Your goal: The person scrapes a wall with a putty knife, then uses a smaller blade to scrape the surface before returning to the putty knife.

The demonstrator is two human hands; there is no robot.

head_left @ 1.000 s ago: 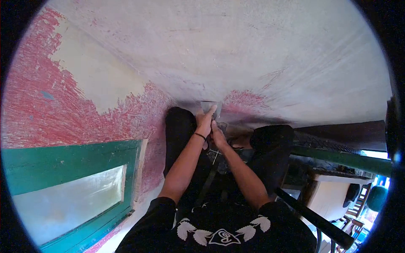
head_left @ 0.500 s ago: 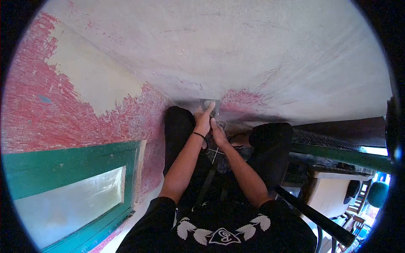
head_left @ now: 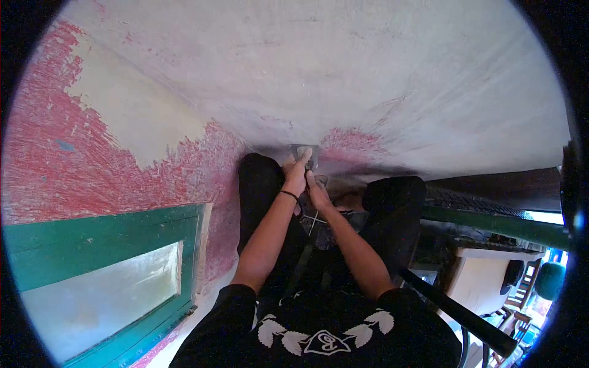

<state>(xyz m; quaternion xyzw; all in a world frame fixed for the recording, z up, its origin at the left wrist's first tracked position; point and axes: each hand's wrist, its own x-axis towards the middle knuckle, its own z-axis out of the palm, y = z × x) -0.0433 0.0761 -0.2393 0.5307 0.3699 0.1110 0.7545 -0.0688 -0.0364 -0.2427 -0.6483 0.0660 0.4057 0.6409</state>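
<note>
My left hand (head_left: 297, 168) is closed on a flat grey scraper (head_left: 313, 151), its thumb stretched up along the tool. The scraper's wide edge lies against the lower part of the wall (head_left: 307, 80), just left of a red patch (head_left: 353, 142). Just below and to the right, my right hand (head_left: 318, 191) grips the lower part of the same tool, close beside my left. The handle is mostly hidden by my fingers.
A green-framed window (head_left: 110, 245) is at the left, below a wall with peeling red paint (head_left: 49, 129). My dark-clad knees flank my hands. A black bar (head_left: 466, 313), a green rail (head_left: 491, 224) and wooden chairs (head_left: 521, 294) are at the right.
</note>
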